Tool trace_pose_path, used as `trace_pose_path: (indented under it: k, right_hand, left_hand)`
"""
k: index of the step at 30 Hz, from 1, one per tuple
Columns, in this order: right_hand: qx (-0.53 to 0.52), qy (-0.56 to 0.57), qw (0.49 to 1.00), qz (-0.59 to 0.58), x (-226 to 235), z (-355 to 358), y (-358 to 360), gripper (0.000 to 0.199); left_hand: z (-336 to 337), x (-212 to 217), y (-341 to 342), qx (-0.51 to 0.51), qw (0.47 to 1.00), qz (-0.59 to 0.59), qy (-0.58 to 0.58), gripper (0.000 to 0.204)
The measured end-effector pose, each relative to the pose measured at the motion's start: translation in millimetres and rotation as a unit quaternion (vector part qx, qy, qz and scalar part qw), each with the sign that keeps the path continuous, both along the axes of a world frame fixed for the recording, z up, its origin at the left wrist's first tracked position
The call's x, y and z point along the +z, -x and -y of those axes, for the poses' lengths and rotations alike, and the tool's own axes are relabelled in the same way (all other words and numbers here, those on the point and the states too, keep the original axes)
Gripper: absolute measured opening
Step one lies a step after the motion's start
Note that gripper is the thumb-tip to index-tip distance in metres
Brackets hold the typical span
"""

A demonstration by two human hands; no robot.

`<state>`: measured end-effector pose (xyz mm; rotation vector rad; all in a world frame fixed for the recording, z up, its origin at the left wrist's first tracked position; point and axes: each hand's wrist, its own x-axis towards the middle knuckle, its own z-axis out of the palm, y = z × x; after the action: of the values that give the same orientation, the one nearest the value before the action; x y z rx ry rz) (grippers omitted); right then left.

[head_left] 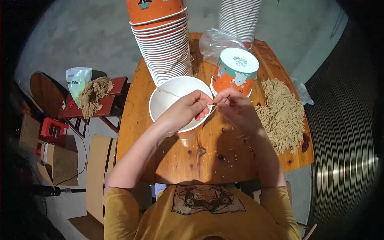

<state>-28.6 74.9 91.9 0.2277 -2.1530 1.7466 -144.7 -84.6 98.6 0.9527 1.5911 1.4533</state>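
Note:
A thin pale string (212, 106) runs between my two hands, just above the right rim of an open white paper bucket (160, 105). Pinched fingers of my left hand (192, 105) hold it, and one end trails left across the bucket's mouth. My right hand (235, 107) is closed on the same string close by, its fingertips partly in shadow. Behind my right hand an orange and green paper bucket (239, 61) stands upside down, with white rims below it. A heap of tan strings (280, 116) lies to the right on the wooden table.
A tall stack of nested buckets (162, 46), with strings hanging on it, stands at the back left. Another stack (240, 20) rises behind a clear plastic bag (220, 43). More tan string (95, 95) lies on a red stool (105, 105). Cardboard boxes (60, 164) stand on the floor.

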Motion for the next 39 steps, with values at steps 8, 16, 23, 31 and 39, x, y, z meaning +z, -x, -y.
trace_pose_path:
  k: [8,16,23,31,39]
  right_hand:
    - [0.008,-0.11,0.993,-0.044,6,-8,7,0.01]
    - [0.007,-0.118,0.992,-0.047,5,-5,9,0.009]
    - [-0.017,-0.088,0.995,-0.032,2,-12,7,0.008]
    - [-0.02,-0.067,0.997,-0.028,-6,-12,3,0.006]
    - [-0.005,-0.22,0.969,-0.109,8,-8,14,0.009]
  left_hand:
    - [7,1,2,0.018,0.998,0.045,0.029,0.013]
    - [-3,0,1,0.007,1.0,-0.001,0.01,0.01]
    - [2,3,2,-0.016,0.999,0.05,0.005,0.017]
    - [2,0,4,0.004,0.999,0.027,0.026,0.017]
    - [-8,-3,2,-0.004,0.999,0.035,0.004,0.015]
